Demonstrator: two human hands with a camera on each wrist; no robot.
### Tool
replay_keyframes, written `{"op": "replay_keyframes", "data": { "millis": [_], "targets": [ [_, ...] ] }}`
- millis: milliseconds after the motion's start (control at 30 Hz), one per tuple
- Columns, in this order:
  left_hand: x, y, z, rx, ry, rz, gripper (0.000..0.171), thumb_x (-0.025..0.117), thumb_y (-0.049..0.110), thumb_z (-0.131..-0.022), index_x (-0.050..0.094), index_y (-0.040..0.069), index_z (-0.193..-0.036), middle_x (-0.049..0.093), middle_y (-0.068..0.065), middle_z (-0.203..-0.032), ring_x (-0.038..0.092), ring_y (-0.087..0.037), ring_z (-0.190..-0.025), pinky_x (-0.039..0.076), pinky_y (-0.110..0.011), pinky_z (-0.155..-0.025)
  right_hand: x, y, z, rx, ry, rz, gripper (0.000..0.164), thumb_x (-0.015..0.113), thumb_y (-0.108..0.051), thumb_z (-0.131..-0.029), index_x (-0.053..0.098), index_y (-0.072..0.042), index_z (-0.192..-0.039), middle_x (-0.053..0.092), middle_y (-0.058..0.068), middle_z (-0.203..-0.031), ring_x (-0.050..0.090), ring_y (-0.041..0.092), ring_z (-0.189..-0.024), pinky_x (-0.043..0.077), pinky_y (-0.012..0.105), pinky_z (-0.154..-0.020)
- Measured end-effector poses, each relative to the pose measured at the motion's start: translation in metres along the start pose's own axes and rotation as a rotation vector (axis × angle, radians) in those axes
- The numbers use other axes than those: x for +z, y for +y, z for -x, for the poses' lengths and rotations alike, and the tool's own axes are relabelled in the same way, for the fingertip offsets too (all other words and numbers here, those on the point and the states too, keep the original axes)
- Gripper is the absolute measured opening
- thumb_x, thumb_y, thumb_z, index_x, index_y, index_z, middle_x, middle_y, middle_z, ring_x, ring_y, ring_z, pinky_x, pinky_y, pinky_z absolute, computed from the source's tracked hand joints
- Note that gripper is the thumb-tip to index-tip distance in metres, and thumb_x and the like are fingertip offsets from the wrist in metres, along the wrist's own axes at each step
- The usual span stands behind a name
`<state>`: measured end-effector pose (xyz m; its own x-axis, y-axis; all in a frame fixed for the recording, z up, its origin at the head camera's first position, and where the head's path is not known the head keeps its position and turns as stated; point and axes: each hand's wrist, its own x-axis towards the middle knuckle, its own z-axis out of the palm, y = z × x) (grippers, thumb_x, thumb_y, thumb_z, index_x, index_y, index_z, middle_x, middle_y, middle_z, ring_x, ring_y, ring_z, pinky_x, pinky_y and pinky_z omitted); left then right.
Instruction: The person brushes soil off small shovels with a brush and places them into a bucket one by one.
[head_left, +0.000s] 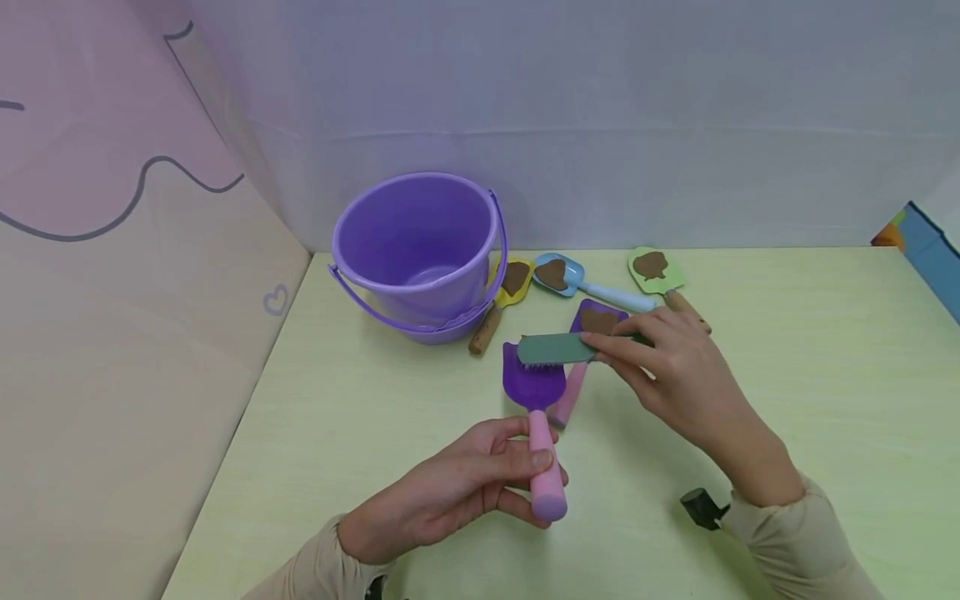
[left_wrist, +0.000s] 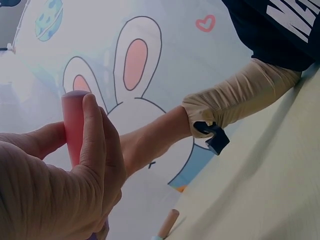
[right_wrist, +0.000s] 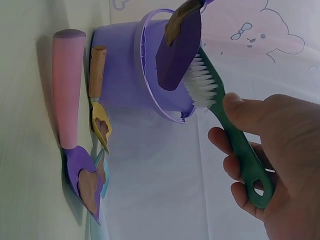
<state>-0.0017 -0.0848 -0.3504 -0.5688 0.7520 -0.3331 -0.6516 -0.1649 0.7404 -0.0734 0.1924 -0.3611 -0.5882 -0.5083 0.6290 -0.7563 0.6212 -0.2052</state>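
Observation:
My left hand (head_left: pixel 468 475) grips the pink handle of a purple toy shovel (head_left: pixel 534 383), its blade raised above the table. In the right wrist view, a brown patch shows on that shovel's blade (right_wrist: pixel 180 55). A green scrubbing brush (head_left: pixel 555 349) is pinched by its handle in my right hand (head_left: pixel 682 375). The brush's white bristles (right_wrist: pixel 201 82) meet the purple blade. Beneath them on the table lies another purple shovel (head_left: pixel 573 387) with a pink handle and a brown patch. The left wrist view shows only the handle end (left_wrist: pixel 75 120) in my left hand.
A purple bucket (head_left: pixel 420 242) with its handle lowered stands at the back left. Beside it lie a yellow shovel (head_left: pixel 512 279), a light blue shovel (head_left: pixel 615 295) and a light green shovel (head_left: pixel 667 275), each with a brown patch. A pale curtain (head_left: pixel 637 125) rises behind the table.

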Motion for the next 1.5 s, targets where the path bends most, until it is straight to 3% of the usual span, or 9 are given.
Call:
{"op": "replay_keyframes", "data": {
  "millis": [200,533,567,700,933,1000,1200,1400,1500],
  "targets": [
    [-0.0003,-0.0007,-0.0001,0.008,-0.001,-0.005,0.033,0.064,0.02,-0.103,0.05,0.006,-0.129,0.071,-0.003,-0.104,0.072,-0.01,-0.092,0.064,-0.028,-0.083,-0.0002,0.0004,-0.0012,0.019,0.008,0.037,0.048,0.088,0.0,-0.075,0.08,-0.018,-0.119,0.071,0.007,-0.094,0.058,0.027,-0.086,0.039,0.047,-0.082],
    [0.0,-0.0011,0.0002,0.017,-0.007,-0.004,0.032,0.066,0.021,-0.102,0.051,0.007,-0.126,0.072,-0.003,-0.103,0.072,-0.011,-0.095,0.064,-0.029,-0.084,0.0022,0.0006,0.0005,0.063,0.064,0.051,0.05,0.088,0.001,-0.073,0.08,-0.021,-0.118,0.071,0.007,-0.094,0.053,0.03,-0.087,0.035,0.042,-0.073],
    [0.0,-0.001,0.0003,0.015,-0.008,-0.002,0.032,0.066,0.021,-0.102,0.051,0.007,-0.126,0.072,-0.003,-0.103,0.072,-0.011,-0.095,0.064,-0.029,-0.084,0.0021,0.0006,0.0007,0.068,0.07,0.053,0.049,0.088,0.0,-0.074,0.08,-0.021,-0.118,0.07,0.007,-0.094,0.053,0.03,-0.087,0.035,0.042,-0.072],
    [0.0,-0.0009,0.0005,0.012,-0.016,0.002,0.033,0.066,0.022,-0.103,0.051,0.006,-0.127,0.072,-0.003,-0.104,0.072,-0.01,-0.094,0.064,-0.028,-0.084,0.0018,0.0005,0.0006,0.085,0.088,0.06,0.023,0.076,-0.022,-0.096,0.079,-0.02,-0.119,0.07,0.008,-0.096,0.052,0.03,-0.085,0.033,0.04,-0.071],
    [0.0002,-0.0002,0.0012,-0.001,-0.018,0.005,0.037,0.065,0.021,-0.103,0.049,0.004,-0.131,0.072,-0.003,-0.105,0.072,-0.011,-0.094,0.064,-0.029,-0.085,0.0008,-0.0015,-0.0006,0.095,0.114,0.049,0.026,0.063,-0.033,-0.104,0.08,-0.019,-0.119,0.071,0.009,-0.097,0.052,0.028,-0.083,0.032,0.04,-0.071],
    [0.0002,-0.0002,0.0011,-0.001,-0.016,0.006,0.037,0.065,0.021,-0.103,0.049,0.004,-0.132,0.072,-0.003,-0.105,0.073,-0.011,-0.093,0.064,-0.029,-0.085,0.0007,-0.0021,-0.0007,0.09,0.116,0.037,0.042,0.047,-0.045,-0.108,0.08,-0.02,-0.118,0.071,0.008,-0.096,0.051,0.028,-0.083,0.031,0.038,-0.071],
    [0.0,-0.0007,0.001,0.017,-0.017,-0.01,0.034,0.065,0.021,-0.103,0.05,0.005,-0.128,0.071,-0.003,-0.105,0.072,-0.011,-0.093,0.064,-0.029,-0.084,0.0017,-0.0022,-0.0017,0.03,0.071,-0.006,0.042,0.046,-0.044,-0.109,0.08,-0.021,-0.118,0.071,0.005,-0.094,0.05,0.025,-0.082,0.03,0.037,-0.076],
    [0.0,-0.0005,0.001,0.015,-0.02,-0.01,0.037,0.064,0.021,-0.104,0.049,0.003,-0.132,0.071,-0.003,-0.105,0.072,-0.01,-0.093,0.063,-0.028,-0.084,0.0047,-0.0006,-0.0002,-0.015,0.046,-0.02,0.021,0.066,-0.024,-0.103,0.08,-0.02,-0.118,0.071,0.006,-0.092,0.056,0.027,-0.081,0.03,0.046,-0.086],
    [0.0005,-0.0004,0.0009,0.007,-0.016,-0.01,0.036,0.064,0.021,-0.104,0.05,0.003,-0.131,0.07,-0.003,-0.105,0.072,-0.01,-0.093,0.063,-0.028,-0.084,0.0048,0.0001,0.001,0.006,0.034,-0.001,0.025,0.061,-0.031,-0.105,0.08,-0.02,-0.118,0.071,0.006,-0.092,0.057,0.028,-0.082,0.033,0.048,-0.088]
  ]
}}
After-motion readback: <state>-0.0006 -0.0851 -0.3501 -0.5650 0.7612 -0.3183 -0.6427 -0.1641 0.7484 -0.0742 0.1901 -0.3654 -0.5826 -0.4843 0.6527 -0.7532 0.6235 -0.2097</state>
